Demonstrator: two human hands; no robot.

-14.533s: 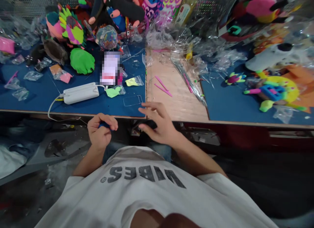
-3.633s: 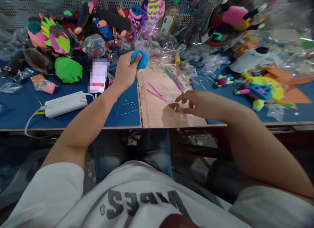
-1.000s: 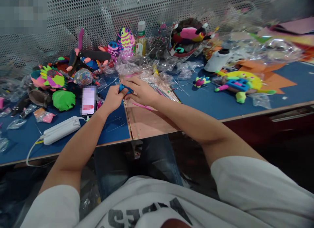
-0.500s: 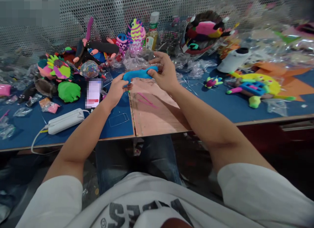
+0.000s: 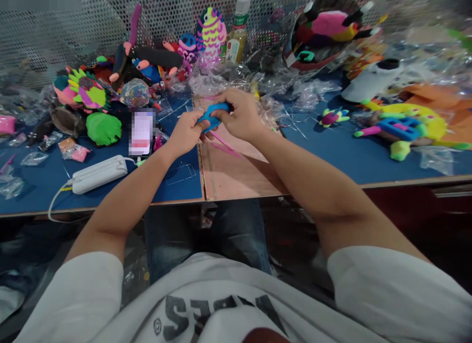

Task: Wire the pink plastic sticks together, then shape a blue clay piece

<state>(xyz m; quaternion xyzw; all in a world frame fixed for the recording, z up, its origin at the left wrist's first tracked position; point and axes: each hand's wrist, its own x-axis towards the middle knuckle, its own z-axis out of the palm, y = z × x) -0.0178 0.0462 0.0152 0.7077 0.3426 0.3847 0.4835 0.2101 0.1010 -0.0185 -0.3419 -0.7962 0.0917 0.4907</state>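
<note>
Over the table [image 5: 250,183], both hands [image 5: 241,113] grip a blue lump [image 5: 213,112].

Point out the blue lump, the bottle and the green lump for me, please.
Blue lump [image 5: 213,115]: head view, on its exposed middle.
Bottle [image 5: 239,34]: head view, on its body, below the green band.
Green lump [image 5: 103,128]: head view, middle of its top.
</note>
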